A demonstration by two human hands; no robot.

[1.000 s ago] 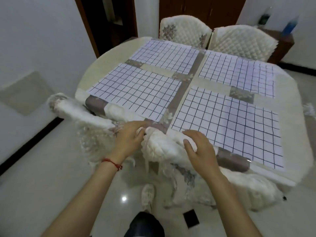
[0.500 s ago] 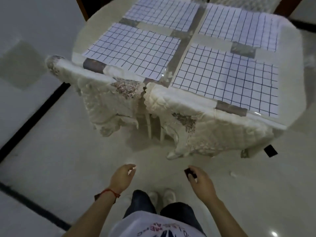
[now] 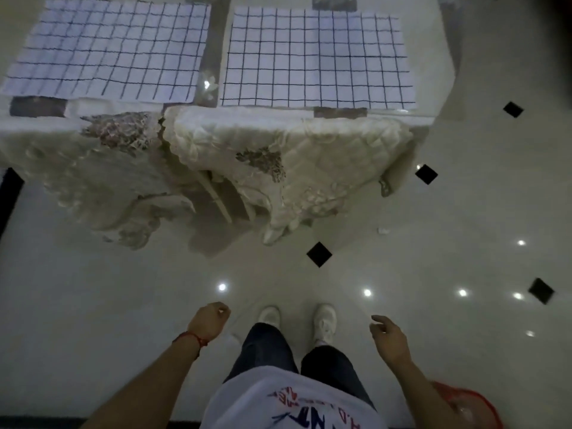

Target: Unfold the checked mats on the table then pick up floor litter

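Note:
Two checked mats lie flat on the table at the top: the left mat (image 3: 105,51) and the right mat (image 3: 315,57). A small white scrap of litter (image 3: 383,231) lies on the pale floor to the right of the chairs. My left hand (image 3: 210,320) hangs over the floor with loosely curled fingers and holds nothing. My right hand (image 3: 388,337) hangs to the right of my feet, fingers relaxed and empty. Both hands are well short of the litter.
Two chairs with quilted white covers (image 3: 278,168) are pushed against the table edge (image 3: 433,88). Black diamond tiles (image 3: 319,254) dot the glossy floor. A red bin or basket (image 3: 464,404) shows at the bottom right, behind my right arm. My feet (image 3: 297,320) stand between the hands.
My hands left the chair backs and dropped to my sides. I stepped back from the table and my view tilted down to the floor.

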